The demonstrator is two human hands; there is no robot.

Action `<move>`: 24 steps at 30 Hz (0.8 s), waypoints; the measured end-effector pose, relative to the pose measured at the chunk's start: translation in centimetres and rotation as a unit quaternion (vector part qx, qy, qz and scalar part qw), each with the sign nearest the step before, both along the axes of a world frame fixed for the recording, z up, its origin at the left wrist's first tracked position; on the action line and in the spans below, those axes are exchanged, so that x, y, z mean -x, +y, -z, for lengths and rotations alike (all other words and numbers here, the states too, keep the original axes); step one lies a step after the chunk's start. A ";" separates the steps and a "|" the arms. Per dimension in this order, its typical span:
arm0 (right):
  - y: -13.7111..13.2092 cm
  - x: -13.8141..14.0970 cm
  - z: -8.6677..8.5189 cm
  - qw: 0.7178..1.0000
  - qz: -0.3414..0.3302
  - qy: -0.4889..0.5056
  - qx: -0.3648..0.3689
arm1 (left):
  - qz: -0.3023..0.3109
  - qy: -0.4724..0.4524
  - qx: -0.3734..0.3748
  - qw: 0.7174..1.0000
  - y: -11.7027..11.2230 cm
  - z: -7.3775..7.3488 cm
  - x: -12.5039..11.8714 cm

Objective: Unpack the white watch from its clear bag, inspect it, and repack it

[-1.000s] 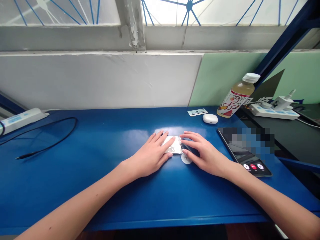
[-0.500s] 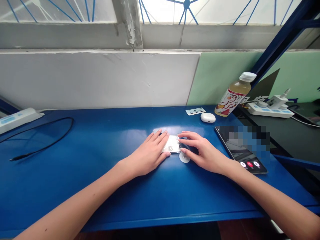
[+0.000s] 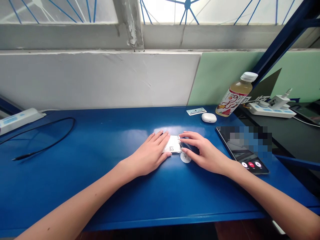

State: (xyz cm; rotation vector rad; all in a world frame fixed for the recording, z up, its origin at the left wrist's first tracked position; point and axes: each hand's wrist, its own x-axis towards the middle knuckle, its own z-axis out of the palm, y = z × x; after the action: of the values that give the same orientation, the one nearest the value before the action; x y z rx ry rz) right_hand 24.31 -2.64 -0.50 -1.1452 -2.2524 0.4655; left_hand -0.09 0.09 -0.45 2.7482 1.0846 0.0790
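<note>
My left hand (image 3: 150,154) lies flat on the blue table (image 3: 100,173), its stretched fingers pressing the left part of a small white card-like piece (image 3: 174,145). From the right, my right hand (image 3: 202,151) rests palm down with its fingertips at that piece's right edge, over a dark item that is mostly hidden. A small white round sticker (image 3: 185,158) lies on the table just under my right thumb.
A phone (image 3: 246,155) lies to the right of my right hand. Behind it are a white earbud case (image 3: 209,117), a small label card (image 3: 196,111) and a leaning drink bottle (image 3: 236,95). A black cable (image 3: 47,140) and power strips (image 3: 18,118) sit at the sides.
My left fingers have slid slightly over the white piece, covering more of it; the view shifted a little. Both hands stay flat in the same spot.
</note>
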 end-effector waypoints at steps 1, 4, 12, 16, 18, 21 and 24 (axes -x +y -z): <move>0.0 0.0 0.0 1.000 0.002 -0.003 -0.002 | 0.000 0.001 0.001 1.000 0.0 0.0 0.0; 0.0 0.1 0.0 1.000 0.001 -0.008 -0.013 | -0.001 -0.001 -0.002 1.000 0.0 -0.1 0.0; 0.0 -0.1 0.3 0.999 -0.020 -0.027 -0.041 | -0.001 -0.006 -0.004 1.000 -0.1 -0.1 -0.1; 0.0 0.0 0.3 0.996 -0.031 -0.060 -0.057 | -0.006 -0.001 0.001 1.000 -0.1 -0.2 -0.2; -0.1 0.1 0.3 0.994 -0.030 -0.080 -0.072 | -0.005 -0.009 -0.002 1.000 -0.1 -0.2 -0.2; -0.1 0.3 0.3 0.991 -0.026 -0.098 -0.090 | -0.002 -0.014 -0.006 1.000 -0.2 -0.1 -0.1; -0.1 0.4 0.3 0.990 -0.024 -0.102 -0.091 | 0.000 -0.014 -0.010 1.000 -0.2 0.0 -0.1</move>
State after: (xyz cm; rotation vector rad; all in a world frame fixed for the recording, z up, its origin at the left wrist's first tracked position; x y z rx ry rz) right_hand 23.93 -2.71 -0.84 -1.0889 -2.4446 0.1630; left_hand -0.01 -0.08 -0.49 2.7551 1.0834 0.1292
